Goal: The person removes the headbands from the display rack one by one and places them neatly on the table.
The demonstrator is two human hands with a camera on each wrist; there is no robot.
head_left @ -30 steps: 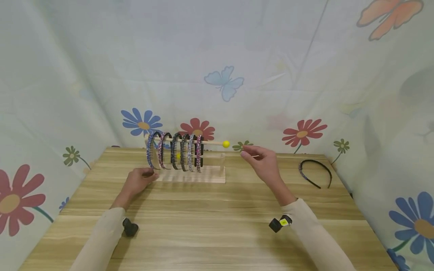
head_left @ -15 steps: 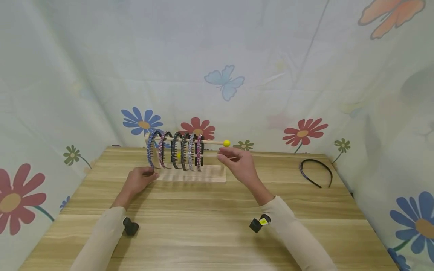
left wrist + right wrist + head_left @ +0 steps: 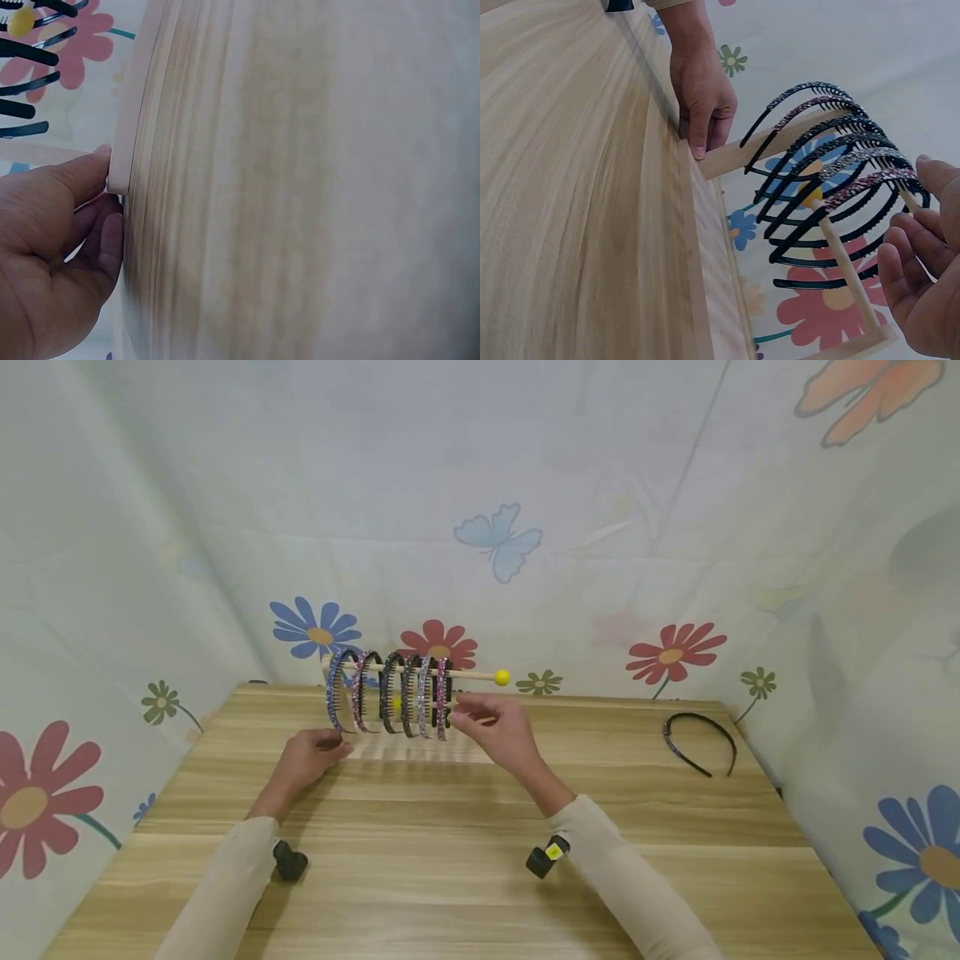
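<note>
A wooden stand [image 3: 408, 749] carries several glittery toothed headbands [image 3: 387, 693] side by side on its upper rod, which ends in a yellow ball [image 3: 502, 677]. My left hand [image 3: 306, 758] pinches the left corner of the base, thumb on top and fingers underneath, as the left wrist view shows. At the rightmost pink headband [image 3: 866, 186], my right hand [image 3: 498, 731] has thumb and forefinger parted, fingertips right at the band. The right wrist view shows the bands' black ends hanging around the lower rod [image 3: 847, 266].
A lone black headband [image 3: 670, 746] with a glittery side lies on the right of the wooden table [image 3: 450, 860]. Behind the stand hangs a pale curtain [image 3: 375, 485] with flowers and butterflies. Each wrist bears a small black camera [image 3: 289, 862].
My right hand has moved left from beyond the yellow ball, passing in front of the stand, to the rightmost headband. My left hand has stayed at the base corner.
</note>
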